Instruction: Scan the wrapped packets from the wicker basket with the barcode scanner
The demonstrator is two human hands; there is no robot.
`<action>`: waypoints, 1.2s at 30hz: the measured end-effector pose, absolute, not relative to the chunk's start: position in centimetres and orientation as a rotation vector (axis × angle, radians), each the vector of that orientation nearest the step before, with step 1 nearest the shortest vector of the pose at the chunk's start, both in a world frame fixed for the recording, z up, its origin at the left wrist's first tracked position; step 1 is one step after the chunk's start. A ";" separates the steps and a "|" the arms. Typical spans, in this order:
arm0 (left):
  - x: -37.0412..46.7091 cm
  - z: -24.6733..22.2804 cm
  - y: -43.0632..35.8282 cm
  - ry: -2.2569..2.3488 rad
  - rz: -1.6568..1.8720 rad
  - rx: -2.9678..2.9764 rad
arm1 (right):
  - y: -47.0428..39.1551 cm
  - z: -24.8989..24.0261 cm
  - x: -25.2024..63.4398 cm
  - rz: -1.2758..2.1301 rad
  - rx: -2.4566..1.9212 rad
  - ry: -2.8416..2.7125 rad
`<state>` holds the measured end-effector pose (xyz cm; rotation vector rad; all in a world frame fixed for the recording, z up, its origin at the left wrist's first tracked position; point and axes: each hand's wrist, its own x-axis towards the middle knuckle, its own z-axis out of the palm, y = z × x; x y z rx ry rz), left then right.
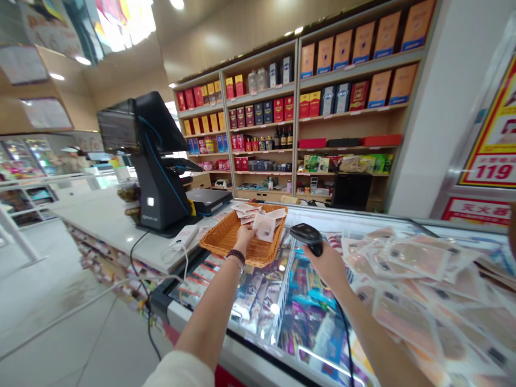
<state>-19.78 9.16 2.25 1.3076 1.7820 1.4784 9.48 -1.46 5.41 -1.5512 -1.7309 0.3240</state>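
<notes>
My left hand [244,237], with a dark bead bracelet and a thin bangle at the wrist, reaches into an orange wicker basket [220,235]. Its fingers are closed at the edge of a small pale flat packet [265,227]. More white packets [246,209] lie heaped at the basket's far side. In my right hand [327,263] is a black barcode scanner [306,234], its head pointing left toward the basket. The scanner's cord [345,328] hangs down beside my forearm. Both the basket and the scanner are over a glass-topped case.
Many clear flat packets [407,285] are piled on the glass at right. A black checkout terminal [155,161] stands left of the basket, with a white device [183,236] and cable beside it. Colourful packages [310,306] show under the glass. Stocked shelves [262,92] line the back.
</notes>
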 end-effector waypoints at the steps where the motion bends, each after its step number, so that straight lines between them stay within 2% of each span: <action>1: -19.8 2.5 8.9 1.804 1.493 1.284 | -1.6 5.4 9.4 0.346 -1.536 -1.736; 4: -19.2 3.3 7.9 1.732 1.622 1.187 | -2.0 5.3 9.3 0.412 -1.484 -1.740; 7: -18.0 3.7 6.9 1.469 1.760 1.078 | -2.0 5.2 9.2 0.506 -1.432 -1.719; 14: -16.5 3.5 5.4 1.216 1.836 0.918 | -2.3 5.1 9.2 0.576 -1.376 -1.718; 26: -17.0 3.3 5.1 1.162 1.826 0.956 | -2.3 4.4 8.9 0.433 -1.373 -1.818; 36: -16.6 3.6 5.1 1.253 1.830 0.927 | -2.6 5.6 9.8 0.563 -1.380 -1.727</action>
